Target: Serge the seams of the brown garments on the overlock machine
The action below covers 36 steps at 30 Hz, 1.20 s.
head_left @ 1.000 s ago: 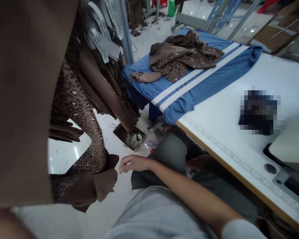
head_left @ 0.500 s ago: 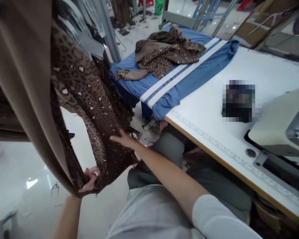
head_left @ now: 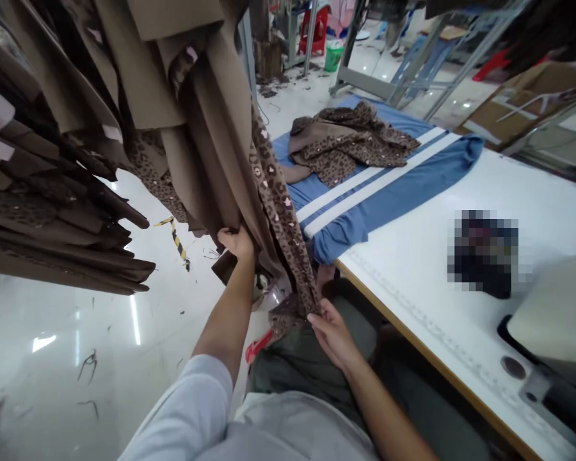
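Head view. Left hand [head_left: 235, 244] clenched around a hanging tan fabric panel [head_left: 212, 168], fingers curled into the cloth near its lower end. Right hand [head_left: 333, 336] sits lower and nearer, fingers [head_left: 314, 318] pinching the bottom end of a long brown leopard-print fabric strip [head_left: 281, 224]. The strip hangs just right of the tan panel, touching it, and both run up between the hands and out of frame at the top.

Left of them, a bunch of overlapping brown fabric pieces [head_left: 52, 218] hangs over the shiny white tile floor [head_left: 43, 390], which has dark scraps on it. A small red item [head_left: 258, 346] sits just below the left hand, partly hidden; cannot tell what it is.

Right side: a white worktable [head_left: 413, 307] with a wooden edge runs away from the person. On it lies a blue garment with two white stripes [head_left: 379, 198], with a crumpled leopard-print garment [head_left: 350, 144] piled on its far end. Further right on the table is a dark object [head_left: 484, 253], pixelated, so cannot tell what. The person's grey-green trousers [head_left: 307, 371] fill the near bottom. A green bucket [head_left: 333, 56] stands far off.
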{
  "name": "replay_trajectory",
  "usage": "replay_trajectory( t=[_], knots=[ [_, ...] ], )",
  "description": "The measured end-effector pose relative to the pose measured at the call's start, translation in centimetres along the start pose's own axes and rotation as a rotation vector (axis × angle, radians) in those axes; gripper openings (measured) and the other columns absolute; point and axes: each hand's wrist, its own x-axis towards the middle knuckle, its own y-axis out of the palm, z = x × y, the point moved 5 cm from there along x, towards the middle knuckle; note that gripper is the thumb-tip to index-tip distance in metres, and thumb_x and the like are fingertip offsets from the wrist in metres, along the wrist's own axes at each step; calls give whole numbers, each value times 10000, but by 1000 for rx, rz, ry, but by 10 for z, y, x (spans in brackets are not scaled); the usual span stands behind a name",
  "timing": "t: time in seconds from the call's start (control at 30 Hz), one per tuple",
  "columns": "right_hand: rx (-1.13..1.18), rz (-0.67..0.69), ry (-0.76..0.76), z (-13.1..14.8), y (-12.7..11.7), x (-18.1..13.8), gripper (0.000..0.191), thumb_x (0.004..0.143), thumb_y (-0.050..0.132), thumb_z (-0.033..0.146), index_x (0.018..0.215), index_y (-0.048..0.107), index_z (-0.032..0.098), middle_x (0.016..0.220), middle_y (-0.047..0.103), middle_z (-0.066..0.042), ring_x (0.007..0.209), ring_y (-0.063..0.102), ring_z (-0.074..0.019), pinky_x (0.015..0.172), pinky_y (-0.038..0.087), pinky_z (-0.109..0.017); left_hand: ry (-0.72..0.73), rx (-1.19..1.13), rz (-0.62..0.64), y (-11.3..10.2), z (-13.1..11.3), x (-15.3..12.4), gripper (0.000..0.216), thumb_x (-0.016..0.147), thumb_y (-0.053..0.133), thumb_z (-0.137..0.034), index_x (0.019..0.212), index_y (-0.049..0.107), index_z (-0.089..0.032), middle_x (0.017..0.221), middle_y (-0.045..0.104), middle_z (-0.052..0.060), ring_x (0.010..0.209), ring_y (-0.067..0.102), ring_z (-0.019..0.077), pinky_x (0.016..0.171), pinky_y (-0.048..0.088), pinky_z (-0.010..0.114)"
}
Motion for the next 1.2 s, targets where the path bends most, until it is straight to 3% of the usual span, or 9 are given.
replay_trajectory(
  t=[0.13,0.3,0.47,0.53,0.67,0.73,0.83,1.03,1.2],
  knots=[
    [21,-81,-67,-1,-7,0,465,705,931,484,820,550,243,876,677,3,868,659,-218,858,538,-350,-70,92,-115,7,-7,49,393,995,652,-410,1306,627,-171,1321,641,119,1151,654,262,983,573,497],
    [-90,-203,-152,-7,-2,22,523,763,841,617,806,475,247,766,539,37,738,568,-188,738,496,-305,19,166,39,-17,12,48,297,980,681,-394,1149,674,-150,1140,693,81,1002,682,211,890,597,423],
    [-267,-181,-173,-15,13,48,483,817,783,620,833,492,235,765,503,38,704,523,-169,655,444,-260,74,144,171,-64,38,9,280,949,716,-415,902,649,-148,840,640,1,723,608,134,701,552,306],
    [-357,-129,-189,-14,20,49,462,841,747,625,836,506,231,776,538,21,717,551,-179,656,460,-263,69,109,98,-97,45,-8,316,968,671,-453,860,593,-167,748,551,-34,641,528,113,646,498,275],
    [-543,-52,-266,-8,27,30,318,934,654,510,837,533,232,801,616,-20,759,605,-203,710,493,-282,83,80,-190,-169,50,-43,288,1035,464,-495,951,487,-221,751,400,-63,656,431,118,659,414,255],
    [-635,-4,-315,-5,31,15,222,952,629,411,834,563,234,812,656,-41,775,623,-214,762,502,-300,103,104,-193,-190,49,-66,268,990,536,-490,956,492,-228,766,420,-57,675,439,128,660,402,260],
    [-734,122,-384,-3,38,-6,134,952,595,281,840,651,232,842,723,-67,805,666,-227,842,515,-325,120,152,-69,-202,49,-107,275,909,644,-480,898,542,-225,752,493,-34,681,495,153,645,421,283],
    [-788,336,-475,-3,48,-34,272,960,552,143,948,797,261,1079,797,-59,1045,734,-230,990,540,-343,212,180,7,-212,43,-168,309,937,571,-539,888,537,-236,801,558,6,725,550,195,659,464,333],
    [-735,419,-414,2,73,-42,224,976,683,298,1162,802,258,1180,794,-46,1074,738,-242,993,544,-348,282,145,158,-195,35,-195,273,916,635,-499,878,602,-230,798,620,23,730,603,204,661,513,337]
  ],
)
